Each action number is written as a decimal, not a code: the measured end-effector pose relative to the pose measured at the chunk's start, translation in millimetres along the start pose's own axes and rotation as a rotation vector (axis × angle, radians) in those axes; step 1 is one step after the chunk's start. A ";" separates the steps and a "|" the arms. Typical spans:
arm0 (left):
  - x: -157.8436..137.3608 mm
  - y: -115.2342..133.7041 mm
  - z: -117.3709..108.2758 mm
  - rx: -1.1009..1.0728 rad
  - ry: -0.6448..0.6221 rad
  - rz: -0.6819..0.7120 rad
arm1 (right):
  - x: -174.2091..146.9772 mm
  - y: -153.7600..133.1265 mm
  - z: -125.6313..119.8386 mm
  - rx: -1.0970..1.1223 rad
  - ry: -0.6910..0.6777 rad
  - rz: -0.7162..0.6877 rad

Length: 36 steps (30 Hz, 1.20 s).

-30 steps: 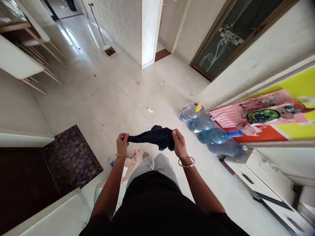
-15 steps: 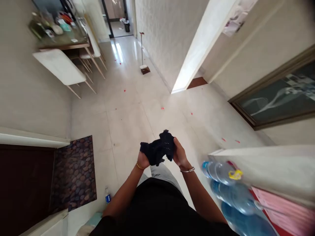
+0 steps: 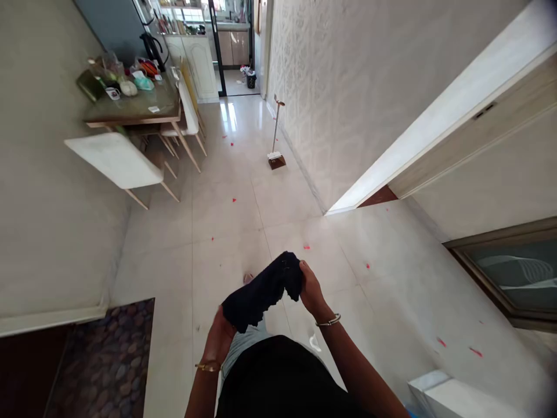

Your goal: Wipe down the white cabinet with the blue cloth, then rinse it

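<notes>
A dark navy cloth (image 3: 261, 294) with ragged, frilly edges stretches between my two hands in front of my body. My left hand (image 3: 219, 335) grips its lower left end, the fingers partly hidden behind the fabric. At the upper right end, my right hand (image 3: 311, 288) holds the cloth with the thumb along its edge. The fabric hangs over the tiled floor (image 3: 226, 261), and its exact kind I cannot make out.
A long-handled dustpan (image 3: 277, 161) stands by the patterned wall. Small red scraps (image 3: 307, 247) lie scattered on the floor. At the left are a cluttered dining table (image 3: 139, 113), a white chair (image 3: 115, 159) and a pebble-patterned mat (image 3: 108, 354). A framed picture (image 3: 517, 270) is at the right.
The bunched cloth is now spread out longer, as my left hand has moved down and left. My view has tilted up, showing more of the far room; the water bottles have left view.
</notes>
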State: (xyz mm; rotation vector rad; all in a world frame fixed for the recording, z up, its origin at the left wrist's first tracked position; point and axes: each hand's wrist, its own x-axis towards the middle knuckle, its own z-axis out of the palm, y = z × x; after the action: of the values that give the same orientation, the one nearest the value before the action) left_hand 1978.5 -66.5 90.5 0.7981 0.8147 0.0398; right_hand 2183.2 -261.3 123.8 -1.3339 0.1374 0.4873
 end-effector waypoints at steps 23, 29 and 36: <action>703.0 529.8 242.9 0.729 0.369 0.386 | 830.6 -264.2 300.1 -0.244 -0.106 -0.076; 866.7 656.6 256.1 0.228 0.549 0.243 | 1057.9 -326.7 426.7 -0.380 -0.426 -0.254; 1125.8 850.6 318.6 0.432 0.298 0.306 | 1299.9 -350.3 507.3 -0.412 -0.164 -0.225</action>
State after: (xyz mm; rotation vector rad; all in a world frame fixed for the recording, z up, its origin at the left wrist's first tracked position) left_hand 3200.8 706.5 61.9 1.3442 0.9909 0.2672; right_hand 3397.9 508.5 82.1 -1.6796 -0.2605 0.4452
